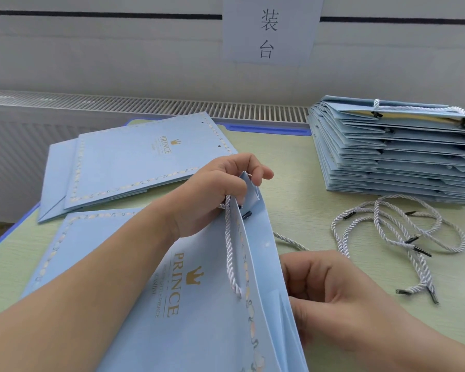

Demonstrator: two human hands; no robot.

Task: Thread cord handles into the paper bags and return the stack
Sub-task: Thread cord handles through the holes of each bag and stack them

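A flat light-blue paper bag with gold "PRINCE" lettering (188, 304) is held at 6 o'clock, its top edge raised off the pale green bench (293, 189). The left hand (215, 194) is curled over the far top corner of this bag, and a twisted white cord handle (231, 248) is pinched against the paper in its grip; the cord hangs down the printed face in a loop. The right hand (322, 285) lies at 5 o'clock behind the bag's raised edge, fingers curled toward the paper; whether anything is grasped in that grip cannot be told, since the fingertips are hidden by the bag.

At 10 o'clock a small pile of flat light-blue bags with punched holes (140, 159) is laid, overhanging the bench's blue-trimmed left edge (11, 232). At 2 o'clock a tall stack of folded blue bags with cords fitted (392, 149) is set close to the right edge of the view. Just in front of that stack, at 3 o'clock, loose white cords with black tips (397, 237) are tangled on the bench.

Open bench is left between the two piles at 12 o'clock, and a narrower strip between the held bag and the loose cords. Behind the bench a ribbed white radiator grille (172, 106) is seen, and a paper sign with printed characters (269, 30) is fixed on the wall.
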